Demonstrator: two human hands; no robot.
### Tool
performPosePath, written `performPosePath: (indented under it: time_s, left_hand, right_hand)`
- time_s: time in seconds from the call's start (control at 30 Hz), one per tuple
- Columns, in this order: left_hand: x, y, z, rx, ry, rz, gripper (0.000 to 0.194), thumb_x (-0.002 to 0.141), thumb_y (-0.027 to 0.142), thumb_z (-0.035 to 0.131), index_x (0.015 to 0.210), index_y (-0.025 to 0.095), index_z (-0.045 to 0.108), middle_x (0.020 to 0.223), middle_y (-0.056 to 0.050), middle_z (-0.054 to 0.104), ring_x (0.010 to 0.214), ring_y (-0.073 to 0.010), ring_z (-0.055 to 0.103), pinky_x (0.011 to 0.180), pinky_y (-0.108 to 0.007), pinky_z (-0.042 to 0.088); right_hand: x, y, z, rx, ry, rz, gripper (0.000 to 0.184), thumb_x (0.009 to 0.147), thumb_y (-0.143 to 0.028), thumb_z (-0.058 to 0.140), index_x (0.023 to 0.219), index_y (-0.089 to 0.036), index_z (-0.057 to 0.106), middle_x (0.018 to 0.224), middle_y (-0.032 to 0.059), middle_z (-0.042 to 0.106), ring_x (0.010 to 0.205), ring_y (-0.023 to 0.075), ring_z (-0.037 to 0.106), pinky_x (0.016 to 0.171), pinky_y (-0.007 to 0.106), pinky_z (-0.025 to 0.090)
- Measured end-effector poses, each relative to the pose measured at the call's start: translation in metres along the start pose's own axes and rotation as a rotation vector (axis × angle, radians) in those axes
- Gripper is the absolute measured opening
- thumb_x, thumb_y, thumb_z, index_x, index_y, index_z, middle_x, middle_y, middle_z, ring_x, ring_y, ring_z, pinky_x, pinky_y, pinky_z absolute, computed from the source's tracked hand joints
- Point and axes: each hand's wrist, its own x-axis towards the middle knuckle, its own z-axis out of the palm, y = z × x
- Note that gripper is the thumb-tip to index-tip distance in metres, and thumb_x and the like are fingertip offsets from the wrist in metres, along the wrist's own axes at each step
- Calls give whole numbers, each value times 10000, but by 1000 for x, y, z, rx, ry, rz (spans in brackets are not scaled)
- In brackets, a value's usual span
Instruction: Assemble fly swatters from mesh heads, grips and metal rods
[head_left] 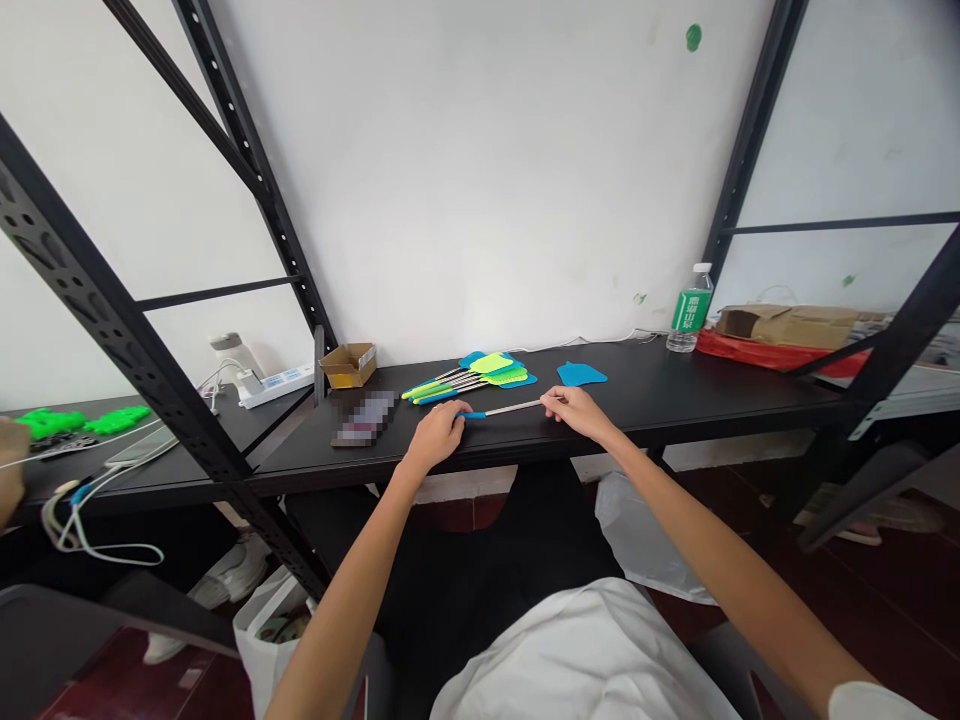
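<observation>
My left hand point(438, 434) is closed around the blue handle point(472, 414) of a thin metal rod point(514, 407), held low over the front of the black table. At the rod's other end, the fingers of my right hand point(568, 410) pinch it. Just beyond my right hand lies a loose blue fly swatter head point(580, 374). Behind my left hand is a pile of fly swatters point(480, 374) with blue and yellow-green heads and handles and metal rods, their handles pointing left.
A blurred phone-like object point(365, 418) and a small cardboard box point(349, 366) are at the left. A water bottle point(690, 310) stands at the back right, near a red-wrapped bundle point(780, 352). Black shelf posts point(255, 180) frame both sides. Part of another person's hand point(10, 465) shows at far left.
</observation>
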Motion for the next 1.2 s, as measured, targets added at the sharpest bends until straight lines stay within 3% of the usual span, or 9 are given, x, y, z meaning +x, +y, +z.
performPosePath:
  time_s: [0.77,1.2]
  left_hand:
    - [-1,3,0,16,18,24,215,923,285,511,1074,254,661,1043,-43,676,1025,-246,593,865,-346,468]
    - [0,1,1,54,2,42,304,979,330,437,1119,249,694,1070,-59,667,1015,-251,589,858,-348,462]
  right_hand:
    - [-1,-3,3,-164,24,-76,311,900,-469,505,838,-215,675,757,31,727,681,197,640,647,296,407]
    - [-2,-5,3,-160,25,-63,316,893,-472,521,839,-216,697,734,31,729,692,204,647,657,295,410]
